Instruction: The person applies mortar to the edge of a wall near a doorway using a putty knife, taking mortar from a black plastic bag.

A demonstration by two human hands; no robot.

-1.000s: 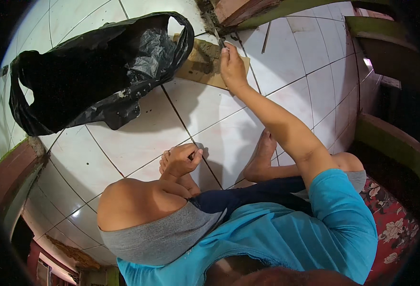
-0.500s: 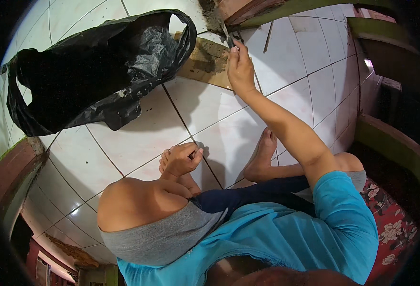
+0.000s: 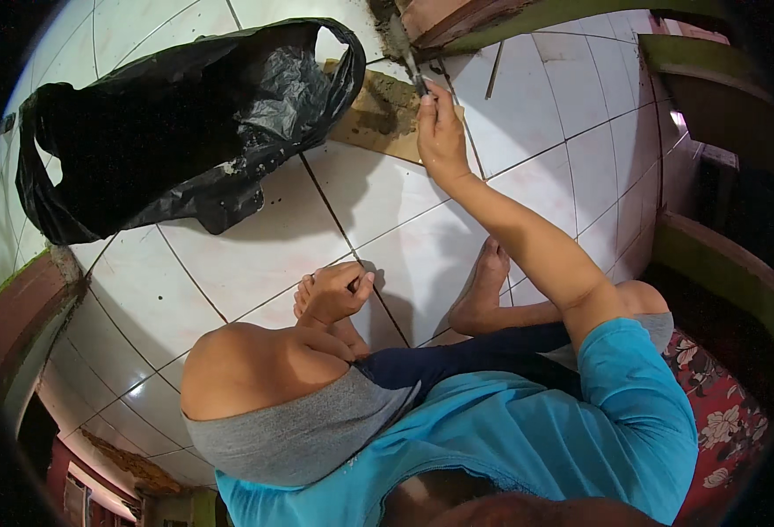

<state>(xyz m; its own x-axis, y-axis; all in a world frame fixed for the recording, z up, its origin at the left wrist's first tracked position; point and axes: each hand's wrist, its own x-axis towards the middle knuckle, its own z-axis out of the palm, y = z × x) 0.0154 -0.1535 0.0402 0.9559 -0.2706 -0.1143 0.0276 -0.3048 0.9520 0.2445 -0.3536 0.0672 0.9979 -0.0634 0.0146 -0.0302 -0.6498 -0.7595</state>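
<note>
My right hand (image 3: 444, 140) reaches forward with its fingers closed round the dark handle of a narrow-bladed tool (image 3: 418, 77). The blade looks slim and pale, and is blurred; its tip points at a rough grey cement-like patch (image 3: 389, 31) by the foot of a wooden post. Just below lies a flat brown board (image 3: 378, 136) smeared with wet grey paste (image 3: 385, 104). Loosely curled, my left hand (image 3: 339, 294) rests over my left foot, with nothing visible in its fingers.
A large black plastic bag (image 3: 273, 97) lies open on the white tiles (image 3: 255, 202) to the left, partly over the board. A thin stick (image 3: 495, 70) lies right of the post. Green-edged wooden beams (image 3: 712, 70) stand at right; a red flowered cloth (image 3: 721, 426) is beside me.
My right hand has shifted slightly left, and the tool's blade has swung a little toward the grey patch. The left hand has stayed still.
</note>
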